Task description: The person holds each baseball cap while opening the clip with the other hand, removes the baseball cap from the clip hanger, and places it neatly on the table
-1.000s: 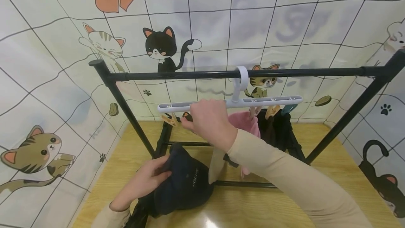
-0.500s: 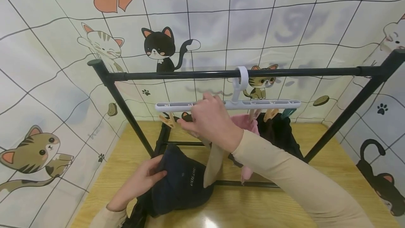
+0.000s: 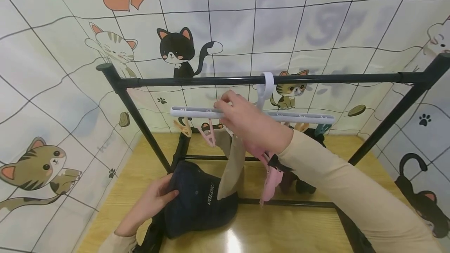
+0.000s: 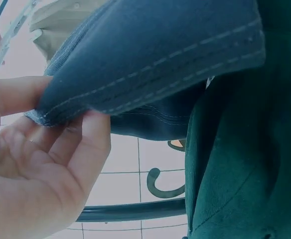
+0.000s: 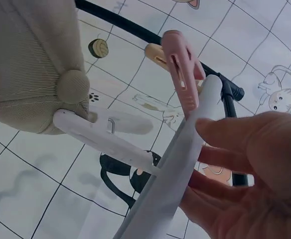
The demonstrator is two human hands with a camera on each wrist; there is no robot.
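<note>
My left hand [image 3: 147,202] pinches the edge of a navy cap [image 3: 197,202] with pale lettering, low on the left. In the left wrist view, the thumb and fingers hold its stitched brim [image 4: 150,64]. My right hand [image 3: 251,118] grips the pale clip hanger [image 3: 299,118], which hooks over a black rail. The right wrist view shows the thumb on one side of the bar and fingers on the other. A beige cap [image 3: 232,167] hangs in a white clip [image 5: 105,142], partly in front of the navy cap. Nearby, a pink clip [image 3: 208,135] and a yellow clip [image 3: 184,127] hold nothing.
The black rack's top rail [image 3: 197,82] spans the view, its legs standing on a wooden table [image 3: 281,229]. Pink cloth [image 3: 270,182] hangs behind my right forearm, beside dark items. A teal clip [image 3: 322,129] is at the hanger's right end. Cat-patterned cloth [image 3: 228,22] lines the walls.
My right hand has risen from below the bar to grip it, uncovering the pink clip. The hanger has tilted slightly. My left hand and the navy cap have shifted slightly left.
</note>
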